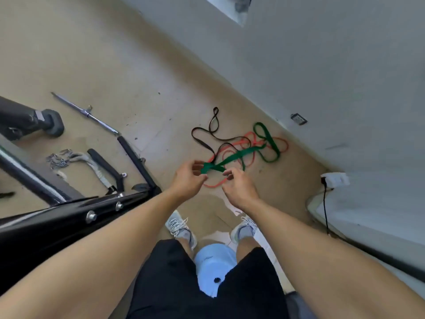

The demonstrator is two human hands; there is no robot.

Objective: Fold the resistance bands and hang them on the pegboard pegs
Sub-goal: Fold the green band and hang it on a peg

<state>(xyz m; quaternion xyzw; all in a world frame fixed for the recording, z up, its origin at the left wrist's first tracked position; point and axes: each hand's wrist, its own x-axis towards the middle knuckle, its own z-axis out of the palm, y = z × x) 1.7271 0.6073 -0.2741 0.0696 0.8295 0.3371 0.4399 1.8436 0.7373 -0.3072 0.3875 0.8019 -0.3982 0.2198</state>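
While no legible writing appears anywhere, a black machine frame (69, 217) runs off the left edge. Left hand (188, 178) pinches the folded end of the green band (232, 157), lifted from a tangle with the red band (230, 180) and black band (207, 134) on the floor (115, 65). Right hand (239, 187): fingers curled beside the strap, contact unclear. Wall socket (299, 119) is blurred.

A wide flat green rubber resistance band (232, 157) lies tangled with a thin coral-red rubber band (230, 151) and a narrow black rubber band (202, 140) on the beige tiled floor (103, 54). The wall (333, 65) is pale grey. The shorts (174, 284) are black; the laced sneakers (181, 229) are light grey.
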